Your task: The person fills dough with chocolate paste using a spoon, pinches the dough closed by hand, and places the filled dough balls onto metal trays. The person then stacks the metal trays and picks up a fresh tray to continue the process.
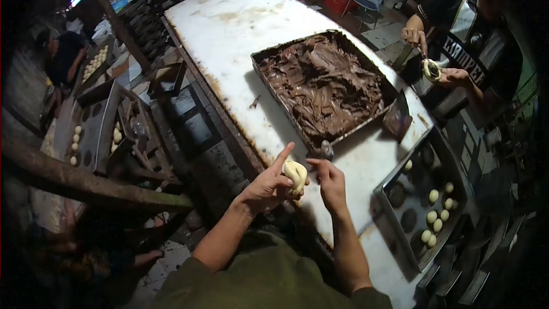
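My left hand (273,186) is wrapped round a piece of pale dough (295,175), its index finger stretched out past the dough. The dough looks folded over, with a crease on top. Just to the right, apart from the dough, is my right hand (330,186). Its index finger reaches out toward the dough, the other fingers are partly curled, and I see nothing in it. Beyond both hands, a metal tray (269,88) heaped with brown paste (326,80) stands on the white table (229,40). A small rounded metallic thing (326,150) sits at its near corner.
At right, a dark metal pan (409,240) holds several pale dough balls (433,196). Across the table a co-worker's hands (452,75) hold filled dough. Another person (63,57) is at far left, near pans (97,129) with dough balls. A beam (91,180) crosses lower left.
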